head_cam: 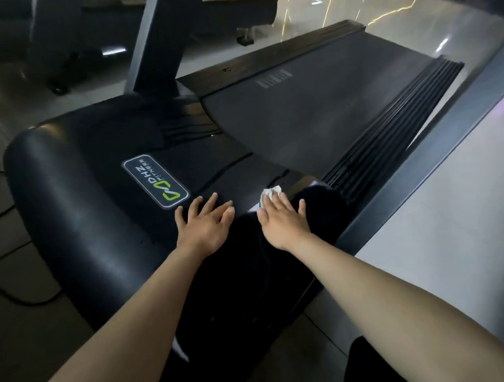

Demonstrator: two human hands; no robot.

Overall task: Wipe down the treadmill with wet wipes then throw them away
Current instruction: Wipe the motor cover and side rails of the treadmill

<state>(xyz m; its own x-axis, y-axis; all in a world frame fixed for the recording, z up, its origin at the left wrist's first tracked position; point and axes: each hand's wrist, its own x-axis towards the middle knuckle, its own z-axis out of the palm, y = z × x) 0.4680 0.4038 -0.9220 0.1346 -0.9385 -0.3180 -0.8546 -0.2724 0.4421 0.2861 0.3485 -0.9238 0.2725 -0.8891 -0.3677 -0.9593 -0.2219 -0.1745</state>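
We're down at the front of the treadmill (243, 151), and the person leans over its black motor hood (81, 174). The right hand (283, 218) lies flat on the wet wipe (269, 194), a crumpled white wad peeking out past the fingertips, right where the hood meets the front edge of the belt (314, 117). Those fingers (285, 201) are straight and close together, pressing rather than pinching; a flat palm spreads the pressure so the wipe drags across the plastic. The left hand (206, 224) sits bare on the hood just beside the logo badge (156, 181), fingers spread wide. I'd say it's a prop, taking the body's weight during the reach. Wiping looks under way; the belt and the ribbed side rail (386, 134) likely come later, the bin after that.
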